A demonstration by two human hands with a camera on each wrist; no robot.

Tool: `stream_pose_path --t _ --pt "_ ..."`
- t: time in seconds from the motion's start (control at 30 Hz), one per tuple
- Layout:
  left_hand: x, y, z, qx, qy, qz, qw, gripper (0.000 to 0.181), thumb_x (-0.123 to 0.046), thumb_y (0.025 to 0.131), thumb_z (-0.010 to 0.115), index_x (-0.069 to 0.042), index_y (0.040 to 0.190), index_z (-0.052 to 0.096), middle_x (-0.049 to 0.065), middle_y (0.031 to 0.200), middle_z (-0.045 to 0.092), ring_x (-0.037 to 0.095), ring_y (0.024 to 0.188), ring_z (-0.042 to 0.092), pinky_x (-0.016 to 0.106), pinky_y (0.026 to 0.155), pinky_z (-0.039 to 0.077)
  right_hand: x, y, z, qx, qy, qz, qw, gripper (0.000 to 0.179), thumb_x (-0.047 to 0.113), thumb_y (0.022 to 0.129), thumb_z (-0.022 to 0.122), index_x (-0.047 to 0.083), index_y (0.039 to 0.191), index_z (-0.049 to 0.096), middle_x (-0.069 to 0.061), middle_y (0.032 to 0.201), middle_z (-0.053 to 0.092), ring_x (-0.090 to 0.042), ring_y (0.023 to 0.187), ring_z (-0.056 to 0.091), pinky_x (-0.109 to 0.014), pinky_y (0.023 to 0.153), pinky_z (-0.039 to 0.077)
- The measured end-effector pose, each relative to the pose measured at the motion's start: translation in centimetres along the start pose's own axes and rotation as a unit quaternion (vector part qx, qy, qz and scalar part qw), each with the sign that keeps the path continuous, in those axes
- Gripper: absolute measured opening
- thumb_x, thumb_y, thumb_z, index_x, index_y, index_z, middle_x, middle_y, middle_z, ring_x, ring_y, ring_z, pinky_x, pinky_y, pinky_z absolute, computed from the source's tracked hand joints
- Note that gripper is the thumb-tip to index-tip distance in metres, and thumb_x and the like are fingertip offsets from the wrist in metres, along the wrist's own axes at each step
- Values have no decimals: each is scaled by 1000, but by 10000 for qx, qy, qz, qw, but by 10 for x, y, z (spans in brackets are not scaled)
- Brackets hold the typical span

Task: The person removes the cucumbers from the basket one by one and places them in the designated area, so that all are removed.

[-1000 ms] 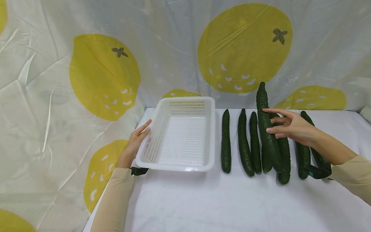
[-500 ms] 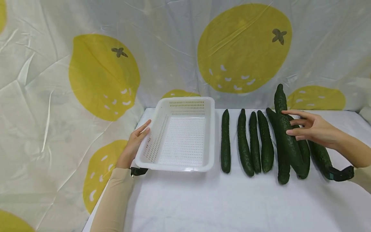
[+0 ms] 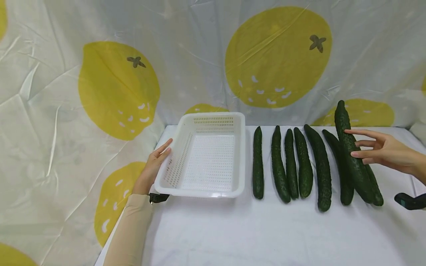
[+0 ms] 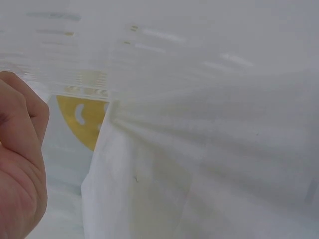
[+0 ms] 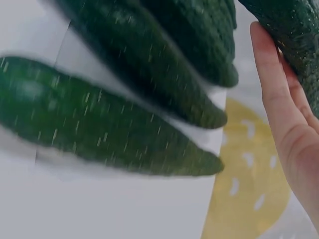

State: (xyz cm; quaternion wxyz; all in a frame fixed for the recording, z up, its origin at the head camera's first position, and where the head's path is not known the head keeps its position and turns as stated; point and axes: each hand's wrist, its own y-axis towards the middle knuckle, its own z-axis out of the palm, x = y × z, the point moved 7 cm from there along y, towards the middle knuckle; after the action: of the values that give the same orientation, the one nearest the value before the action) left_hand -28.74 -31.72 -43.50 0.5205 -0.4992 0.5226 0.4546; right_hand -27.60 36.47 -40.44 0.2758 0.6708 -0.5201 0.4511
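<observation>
My left hand point(image 3: 151, 169) grips the left side of a white plastic basket point(image 3: 199, 192) with slotted walls. In the left wrist view its fingers curl at the basket's underside. Off to the right, my right hand point(image 3: 386, 152) holds a long dark green cucumber point(image 3: 357, 171) between thumb and fingers, its far end raised and leaning. The right wrist view shows part of that cucumber point(image 5: 294, 35) beyond the hand. Under it, partly hidden, lies another cucumber point(image 3: 375, 190). The basket has nothing in it.
Several cucumbers lie side by side between the basket and my right hand, from one nearest the basket point(image 3: 257, 166) to a curved one point(image 3: 321, 173). They rest on a white cloth point(image 3: 266, 232). A curtain printed with lemons point(image 3: 279, 55) hangs behind the table.
My right hand has carried the cucumber rightward over the row, from above the middle cucumbers to the rightmost one. My left hand and the basket have stayed in place.
</observation>
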Motion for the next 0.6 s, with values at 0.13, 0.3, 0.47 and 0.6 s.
stream_pose_path --t 0.13,0.3,0.47,0.6 --pt "0 0 0 9 -14 60 10000 57 -32 103 56 -27 156 37 10 132 59 17 99 65 28 78 55 -12 -4 -10 29 -143 94 9999 75 2 99 61 26 160 25 7 123 44 -13 95 59 -36 71 53" --pt "0 -1 0 1 15 66 10000 57 -34 103 56 -27 156 37 9 133 58 17 99 65 29 79 56 -26 -8 -22 20 -407 323 9986 78 6 99 62 31 160 21 5 122 41 -11 95 58 -39 74 54" --pt "-1 -1 0 -15 45 71 10000 57 -34 103 56 -27 156 36 13 137 55 17 100 64 28 79 55 -42 -10 -31 4 -617 499 9968 81 7 98 63 33 161 17 2 125 31 -7 95 54 -43 74 52" --pt "-2 -1 0 -51 66 58 9999 57 -34 103 56 -28 156 37 13 137 55 17 101 64 28 79 55 -55 -13 -40 -55 -536 513 9972 82 2 98 61 34 160 18 8 121 37 -7 93 56 -42 73 51"
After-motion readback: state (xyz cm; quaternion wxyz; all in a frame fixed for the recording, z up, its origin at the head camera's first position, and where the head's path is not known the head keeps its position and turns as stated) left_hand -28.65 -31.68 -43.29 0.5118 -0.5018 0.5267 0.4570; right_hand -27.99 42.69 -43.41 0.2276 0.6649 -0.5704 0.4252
